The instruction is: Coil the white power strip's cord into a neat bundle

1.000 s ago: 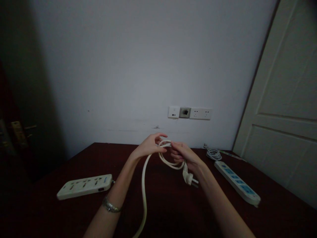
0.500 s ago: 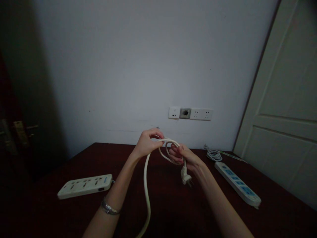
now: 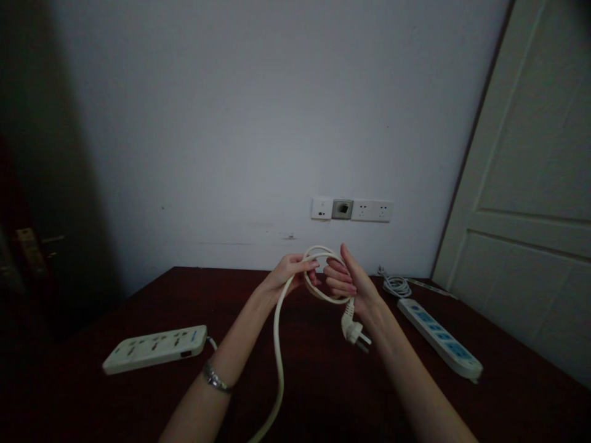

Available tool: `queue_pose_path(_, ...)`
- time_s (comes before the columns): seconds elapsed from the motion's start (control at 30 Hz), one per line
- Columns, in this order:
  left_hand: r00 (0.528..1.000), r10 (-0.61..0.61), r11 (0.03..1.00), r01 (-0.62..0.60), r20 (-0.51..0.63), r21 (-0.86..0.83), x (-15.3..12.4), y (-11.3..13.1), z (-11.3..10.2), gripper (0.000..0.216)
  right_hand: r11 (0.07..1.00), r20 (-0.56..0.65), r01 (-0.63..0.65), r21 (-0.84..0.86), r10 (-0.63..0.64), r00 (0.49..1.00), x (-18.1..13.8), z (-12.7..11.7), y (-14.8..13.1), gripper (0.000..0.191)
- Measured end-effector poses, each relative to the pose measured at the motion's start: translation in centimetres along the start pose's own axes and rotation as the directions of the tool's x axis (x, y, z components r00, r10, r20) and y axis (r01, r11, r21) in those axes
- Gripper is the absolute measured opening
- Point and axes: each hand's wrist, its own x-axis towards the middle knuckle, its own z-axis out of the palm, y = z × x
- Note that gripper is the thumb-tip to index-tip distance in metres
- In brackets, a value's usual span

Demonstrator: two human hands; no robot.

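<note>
A white power cord [image 3: 278, 344] is looped into a small coil between my two hands above the dark table. My left hand [image 3: 295, 271] pinches the coil's left side between thumb and fingers. On the coil's right side, my right hand [image 3: 348, 280] has its fingers curled round the cord, with the thumb pointing up. The cord's plug [image 3: 354, 329] hangs below my right hand, prongs towards the lower right. From my left hand a long stretch of cord runs down past the frame's bottom edge. To the left lies a white power strip [image 3: 157, 349], a piece of cord showing at its right end.
On the right of the dark red table [image 3: 184, 295] lies a second power strip [image 3: 441, 338] with blue sockets, its bundled cord [image 3: 396, 286] behind it. Wall sockets [image 3: 372, 210] sit above the table's back edge. A pale door [image 3: 521, 203] stands at the right.
My left hand has moved slightly right and down. The cord's loop is rounder and closed up between the hands. My right thumb has lifted upright, and the plug has swung a little to the right.
</note>
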Motion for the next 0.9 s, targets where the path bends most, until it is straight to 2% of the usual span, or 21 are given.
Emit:
queue_pose_path(0.07,0.998,0.06,0.998,-0.059,-0.026,0.009,-0.1,0.0,0.2,0.054,1.0,-0.043,-0.015,-0.015,0.014,0.999,0.2,-0.2,-0.1,0.05)
queue_pose_path(0.13,0.986,0.162,0.978,-0.156,-0.038,0.138,-0.3,0.3,0.4,0.066,0.999,-0.093,-0.024,-0.036,0.021,0.995,0.3,-0.4,-0.1,0.045)
queue_pose_path(0.2,0.967,0.253,0.908,-0.225,-0.037,0.354,-0.4,0.6,0.5,0.057,0.998,-0.135,-0.025,-0.059,0.017,0.991,0.4,-0.6,-0.2,0.04)
queue_pose_path(0.27,0.951,0.306,0.808,-0.239,-0.037,0.539,-0.5,0.7,0.6,0.047,0.997,-0.147,-0.02,-0.072,0.009,0.989,0.3,-0.7,-0.3,0.038)
queue_pose_path(0.33,0.945,0.322,0.767,-0.225,-0.059,0.6,-0.5,0.7,0.5,0.046,0.998,-0.13,-0.003,-0.06,-0.004,0.991,0.2,-0.7,-0.4,0.036)
queue_pose_path(0.5,0.96,0.261,0.871,-0.191,-0.099,0.452,-0.5,0.9,0.2,0.043,0.999,-0.072,0.029,-0.032,-0.032,0.997,-0.2,-0.8,-0.5,0.031)
queue_pose_path(0.7,0.971,0.22,0.932,-0.179,-0.099,0.315,-0.6,1.3,0.3,0.026,0.994,-0.077,0.064,-0.084,-0.071,0.995,-0.3,-0.7,-0.3,0.028)
queue_pose_path(0.8,0.974,0.176,0.983,-0.168,-0.145,0.07,-0.1,0.3,0.7,0.025,0.996,-0.057,0.083,-0.02,-0.084,0.995,-0.2,-0.4,-0.3,0.025)
queue_pose_path(0.9,0.981,0.111,0.959,-0.148,-0.161,-0.243,0.7,-0.8,1.1,0.025,0.995,-0.079,0.096,0.009,-0.095,0.992,-0.1,-0.1,-0.3,0.026)
